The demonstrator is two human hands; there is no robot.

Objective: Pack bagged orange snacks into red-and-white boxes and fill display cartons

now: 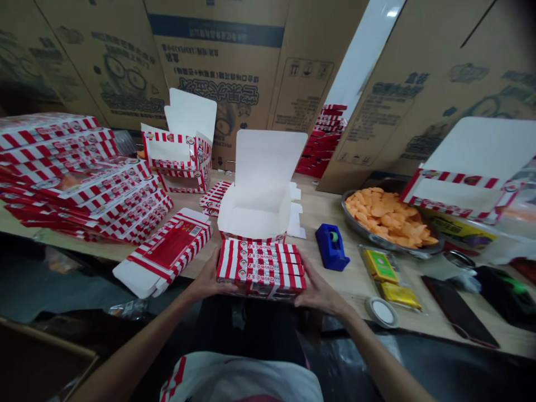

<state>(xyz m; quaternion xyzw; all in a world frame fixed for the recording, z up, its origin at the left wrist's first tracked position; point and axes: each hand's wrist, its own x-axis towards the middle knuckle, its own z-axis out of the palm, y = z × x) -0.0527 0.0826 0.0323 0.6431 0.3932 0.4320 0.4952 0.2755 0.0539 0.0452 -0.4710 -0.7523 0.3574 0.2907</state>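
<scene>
Two bare hands hold a stack of slim striped boxes (262,265) at the middle of the tabletop's (349,287) near edge. The left hand (208,281) and right hand (320,289) are partly closed, one against each end of the stack; this grip likely keeps its layers squared and pressed together. Whether the stack rests on the wood or is lifted, I cannot tell.

Just beyond it, nearly in line, stands an open box (257,209), white inside, its lid raised towards the far edge, which leaves its mouth uncovered on the person's side. To its left, a striped carton (167,248) lies aslant, its white end flap reaching the near edge. Piled red-and-white boxes (87,173) fill the left end, laid flat, probably so they stack steadily.

Right of the hands sits a blue tape dispenser (330,247), seemingly within easy reach. Farther right, towards the far edge, a round metal bowl (404,249) keeps loose orange chips (377,209) together. Tall brown cardboard (234,61) stands behind everything.
</scene>
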